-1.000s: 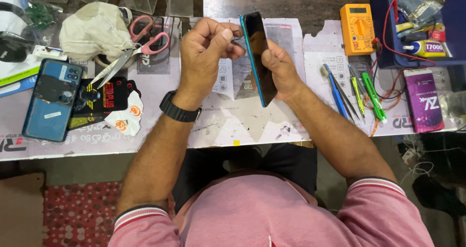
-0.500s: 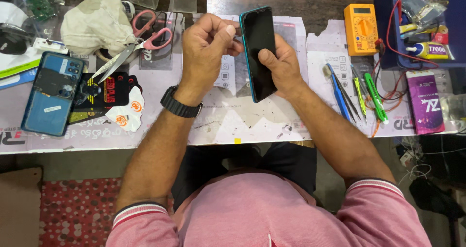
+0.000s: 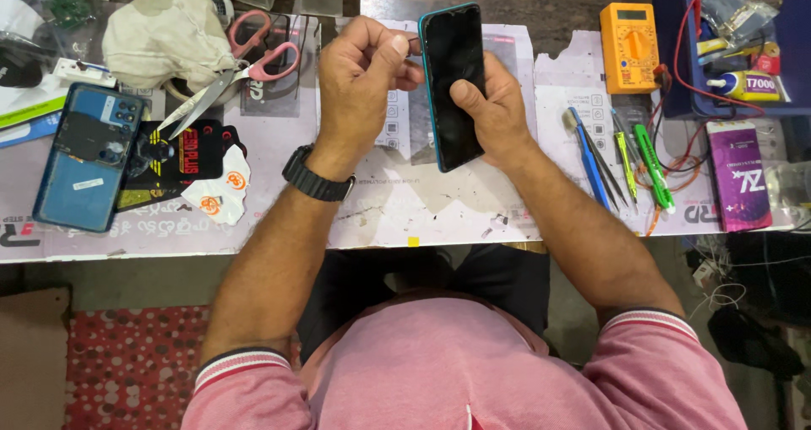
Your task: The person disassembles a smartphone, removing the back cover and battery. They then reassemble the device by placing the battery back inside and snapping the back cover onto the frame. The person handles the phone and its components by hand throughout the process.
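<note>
Far left, a blue phone back cover (image 3: pixel 84 155) lies flat on the white bench mat (image 3: pixel 405 210), camera cut-outs up, its lower corner near the mat's edge. Just beside it sits a black printed card (image 3: pixel 173 155) with a white torn wrapper (image 3: pixel 215 189) overlapping its right side. Above, a crumpled cream cloth (image 3: pixel 156 37) covers whatever is under it, and pink-handled scissors (image 3: pixel 245 62) rest against it, blades pointing down-left.

Centre now: the left hand (image 3: pixel 359 79), black wristwatch (image 3: pixel 317 176) on the wrist, is curled tight, thumb and forefinger pinched together at the phone's upper left edge. Something small may be in that pinch, but it is too hidden to make out. Right beside it, the right hand (image 3: pixel 490 109) grips the smartphone (image 3: pixel 454 84), fingers wrapped behind, thumb lying across the dark screen. The phone stands upright, raised above the mat, teal rim showing, screen blank.

Moving right: a blue pry tool (image 3: pixel 587 160), dark tweezers (image 3: pixel 621 164) and a green tool (image 3: pixel 652 164) lie side by side. Above them, a yellow multimeter (image 3: pixel 629 46), its red lead trailing into a blue tray (image 3: pixel 676 67) cut off at the top right. A purple box (image 3: pixel 739 176) lies at the mat's right end; beyond it the clutter is too dim to read.
</note>
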